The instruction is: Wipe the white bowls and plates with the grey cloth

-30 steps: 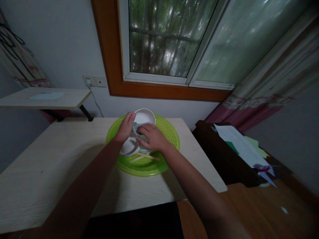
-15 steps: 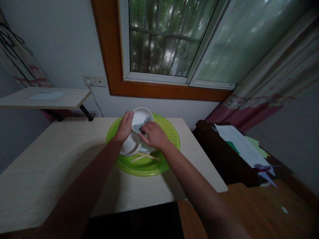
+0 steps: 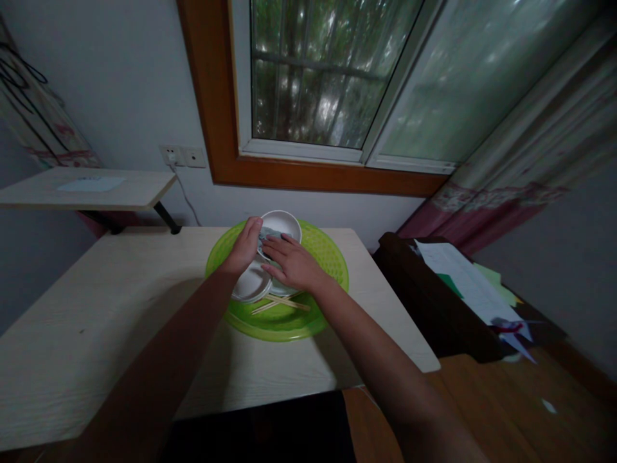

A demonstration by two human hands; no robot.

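Observation:
My left hand (image 3: 247,245) is closed on the left rim of a white bowl (image 3: 285,222), which is tilted above a round green tray (image 3: 277,329). A grey-blue cloth (image 3: 268,234) lies inside the bowl. My right hand (image 3: 295,262) rests over the cloth, its fingers stretched out and slightly apart. Below the hands, stacked white dishes (image 3: 250,284) sit at the tray's left. Another pale dish (image 3: 282,289) shows partly under my right hand. Light wooden chopsticks (image 3: 289,302) lie crossed at the front of the tray.
The tray stands on a pale wooden table (image 3: 159,321) against the wall below a window (image 3: 318,83). A raised shelf (image 3: 87,193) on black legs is at the left. At the right, papers (image 3: 467,283) lie on a dark brown piece of furniture (image 3: 419,302).
The bowl has shifted slightly right. My right hand has gone from bunching the cloth near the bowl's lower edge to lying with straightened fingers over it, and the cloth has moved left.

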